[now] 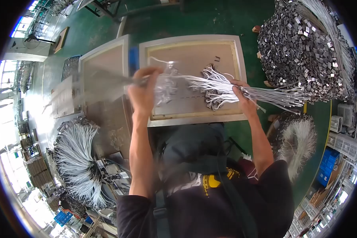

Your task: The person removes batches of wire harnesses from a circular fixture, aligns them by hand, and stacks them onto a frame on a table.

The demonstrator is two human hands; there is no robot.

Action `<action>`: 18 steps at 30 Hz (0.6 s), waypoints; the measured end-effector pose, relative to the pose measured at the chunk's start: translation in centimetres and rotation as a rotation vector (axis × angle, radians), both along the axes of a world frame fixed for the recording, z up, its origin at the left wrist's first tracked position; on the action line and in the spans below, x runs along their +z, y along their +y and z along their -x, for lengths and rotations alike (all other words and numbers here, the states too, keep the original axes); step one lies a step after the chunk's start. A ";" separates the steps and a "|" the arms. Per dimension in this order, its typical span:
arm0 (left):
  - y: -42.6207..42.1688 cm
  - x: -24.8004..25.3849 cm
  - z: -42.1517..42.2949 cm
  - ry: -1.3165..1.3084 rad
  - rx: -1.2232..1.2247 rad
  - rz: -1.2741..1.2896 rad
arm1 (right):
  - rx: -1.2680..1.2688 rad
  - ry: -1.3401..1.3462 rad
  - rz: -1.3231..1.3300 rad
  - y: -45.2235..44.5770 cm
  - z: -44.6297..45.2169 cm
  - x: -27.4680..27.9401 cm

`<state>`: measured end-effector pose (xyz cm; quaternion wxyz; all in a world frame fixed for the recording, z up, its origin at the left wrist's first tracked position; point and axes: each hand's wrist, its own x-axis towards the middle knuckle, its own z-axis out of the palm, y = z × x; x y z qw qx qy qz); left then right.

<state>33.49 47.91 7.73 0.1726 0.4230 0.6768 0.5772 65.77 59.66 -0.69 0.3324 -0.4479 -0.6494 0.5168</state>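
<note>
My right hand [244, 97] is wrapped round a bundle of white cables [218, 85] above the framed board. Their tails run out to the right, and small dark metallic ends cluster on the left side of the bundle. My left hand [142, 91], partly blurred, is closed on more white cables [166, 75] over the board's left edge. A smeared grey streak trails leftward from this hand, and pale blurred ends hang at its right. At the gap between the hands, a few strands stretch toward the right-hand bundle.
Under my hands lies a framed board [192, 39], with another framed panel [107, 49] to its left. A large pile of metallic-ended cables [301, 51] stands at the right. Fanned white cables [77, 142] lie at lower left, with another heap [299, 139] at lower right.
</note>
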 end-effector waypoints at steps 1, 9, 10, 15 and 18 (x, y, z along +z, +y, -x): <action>-0.8 1.0 -0.3 0.022 0.024 -0.092 | -0.004 -0.004 0.010 -0.2 0.0 -0.2; -1.4 -1.4 1.9 0.121 -0.185 0.207 | -0.154 -0.138 -0.021 -0.1 0.3 -2.4; -2.2 0.3 2.4 -0.049 -0.121 0.125 | -0.204 0.094 -0.061 -0.1 0.7 -2.5; -2.0 -3.7 5.5 -0.102 -0.233 0.291 | -0.044 0.074 -0.214 0.1 1.7 -1.8; -2.3 -4.1 4.2 -0.031 -0.195 0.283 | 0.080 -0.613 -0.636 -1.7 0.1 -0.4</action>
